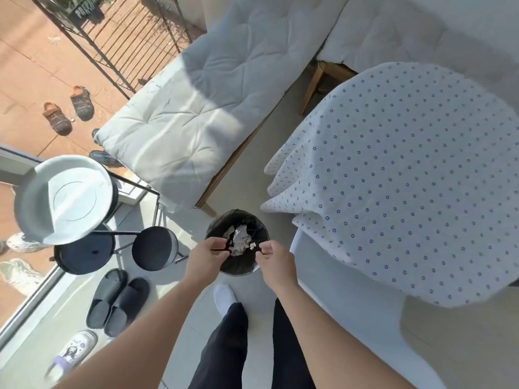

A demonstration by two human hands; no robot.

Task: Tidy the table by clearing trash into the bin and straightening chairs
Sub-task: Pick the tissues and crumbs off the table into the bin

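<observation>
A small round bin (254, 220) lined with a black bag stands on the floor in front of my feet. Crumpled white paper trash (240, 240) lies inside it. My left hand (206, 255) pinches the bag's edge at the bin's near left rim. My right hand (273, 258) pinches the bag's edge at the near right rim; a small white scrap (252, 245) shows just off its fingertips. The table (407, 178), under a white cloth with small blue flowers, stands to the right of the bin.
A white chair (351, 318) stands at the table's near edge. A cushioned wooden bench (196, 108) runs beyond the bin. A white round tray table (64, 197) and two dark stools (154, 248) stand left. Slippers (118, 304) and a shoe (73, 352) lie by the glass door.
</observation>
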